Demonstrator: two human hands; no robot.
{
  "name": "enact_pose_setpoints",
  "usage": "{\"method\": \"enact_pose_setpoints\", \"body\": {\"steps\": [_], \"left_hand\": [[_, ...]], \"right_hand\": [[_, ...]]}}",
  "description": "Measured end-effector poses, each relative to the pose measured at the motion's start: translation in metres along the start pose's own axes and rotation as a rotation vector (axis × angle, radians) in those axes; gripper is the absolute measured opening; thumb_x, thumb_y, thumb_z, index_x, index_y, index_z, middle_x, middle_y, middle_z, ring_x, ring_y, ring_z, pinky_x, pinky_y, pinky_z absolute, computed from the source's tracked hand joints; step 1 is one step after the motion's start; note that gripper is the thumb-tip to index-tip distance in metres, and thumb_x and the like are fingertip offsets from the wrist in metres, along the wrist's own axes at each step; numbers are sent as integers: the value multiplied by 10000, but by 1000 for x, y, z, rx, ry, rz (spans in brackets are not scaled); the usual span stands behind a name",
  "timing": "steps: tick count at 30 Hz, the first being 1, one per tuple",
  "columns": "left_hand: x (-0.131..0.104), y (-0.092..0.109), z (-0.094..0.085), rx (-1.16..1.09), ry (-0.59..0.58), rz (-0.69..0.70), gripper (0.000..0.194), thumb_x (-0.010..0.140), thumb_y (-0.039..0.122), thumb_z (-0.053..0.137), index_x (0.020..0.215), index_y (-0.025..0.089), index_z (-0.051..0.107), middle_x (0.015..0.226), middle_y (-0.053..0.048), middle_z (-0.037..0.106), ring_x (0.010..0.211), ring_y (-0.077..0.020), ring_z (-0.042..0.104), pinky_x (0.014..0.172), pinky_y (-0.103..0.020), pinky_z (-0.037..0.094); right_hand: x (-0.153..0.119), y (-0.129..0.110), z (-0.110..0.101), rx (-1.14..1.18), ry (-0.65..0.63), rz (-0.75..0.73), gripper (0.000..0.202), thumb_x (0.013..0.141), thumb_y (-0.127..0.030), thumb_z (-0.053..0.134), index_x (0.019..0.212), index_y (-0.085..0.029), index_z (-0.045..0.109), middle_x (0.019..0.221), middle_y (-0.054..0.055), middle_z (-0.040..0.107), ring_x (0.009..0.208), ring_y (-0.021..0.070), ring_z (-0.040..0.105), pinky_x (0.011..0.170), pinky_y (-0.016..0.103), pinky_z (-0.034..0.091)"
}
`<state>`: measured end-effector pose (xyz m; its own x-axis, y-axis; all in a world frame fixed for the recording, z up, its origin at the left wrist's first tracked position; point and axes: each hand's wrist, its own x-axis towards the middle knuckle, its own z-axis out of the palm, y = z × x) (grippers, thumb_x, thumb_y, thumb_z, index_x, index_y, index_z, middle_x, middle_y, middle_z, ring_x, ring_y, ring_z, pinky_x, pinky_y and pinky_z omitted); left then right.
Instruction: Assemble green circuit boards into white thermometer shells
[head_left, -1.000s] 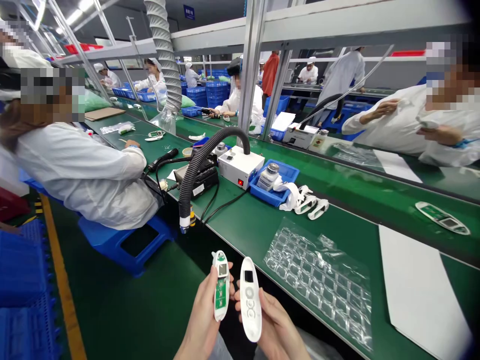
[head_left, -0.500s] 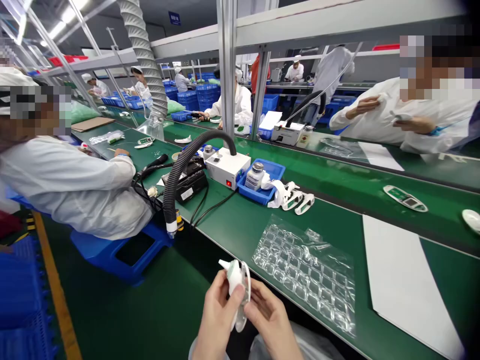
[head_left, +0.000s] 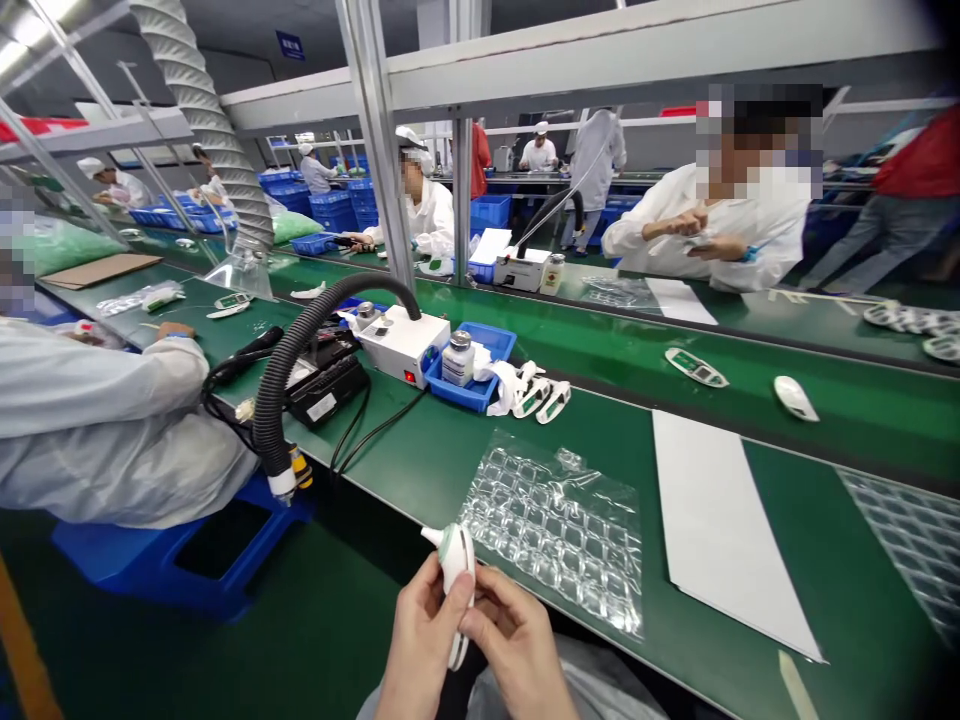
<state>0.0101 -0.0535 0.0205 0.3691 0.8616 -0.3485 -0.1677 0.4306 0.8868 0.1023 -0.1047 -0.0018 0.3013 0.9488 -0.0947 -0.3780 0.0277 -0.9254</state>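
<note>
Just off the table's front edge, a white ear thermometer (head_left: 455, 562) with a pointed tip and a pale green collar stands nearly upright between my hands. My left hand (head_left: 421, 632) is closed round its left side, thumb across the front of the casing. On the other side my right hand (head_left: 516, 632) pinches the casing edge low down with thumb and fingers. A narrow dark gap shows along the upper right seam between the two casing halves. The inner fingers of both hands are partly hidden. Close by on the table lies a clear plastic blister sheet (head_left: 555, 535).
White paper (head_left: 724, 520) lies to the right. Behind are a blue tray (head_left: 480, 395) with a bottle (head_left: 457, 358), several white casings (head_left: 553, 402), and a white box (head_left: 405, 345) with a black hose (head_left: 274, 400). Thermometer halves (head_left: 696, 367) lie on the belt. A co-worker (head_left: 97, 420) sits left.
The white back cover, tilted away from the thermometer body before, now sits against it, leaving a narrow gap. My view has turned right, so the table things appear further left.
</note>
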Motion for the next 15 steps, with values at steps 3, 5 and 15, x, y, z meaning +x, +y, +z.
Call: {"method": "enact_pose_setpoints", "body": {"steps": [3,5,15], "left_hand": [[1,-3,7,-43,-19,-34,382,690,404,778,982,169,707,1001,-111,714,986,-283,638,927,-355,467],[3,-6,11,-58,-37,-58,397,686,404,781,998,170,705,1016,-115,712,988,-292,641,936,-377,468],[-7,-11,41,27,-188,-136,433,702,469,750,1013,172,693,848,-77,711,794,-222,655,773,-307,515]], "right_hand": [[-1,-1,-6,-30,12,-5,326,762,-375,751,1043,-213,724,916,64,653,806,226,609,721,305,500],[-1,0,-11,-47,31,-19,337,754,-393,754,1032,-205,730,878,63,643,780,224,596,697,306,496],[-18,-37,-58,-378,184,-167,254,780,-380,725,997,-250,703,974,67,619,872,233,564,795,320,457]]}}
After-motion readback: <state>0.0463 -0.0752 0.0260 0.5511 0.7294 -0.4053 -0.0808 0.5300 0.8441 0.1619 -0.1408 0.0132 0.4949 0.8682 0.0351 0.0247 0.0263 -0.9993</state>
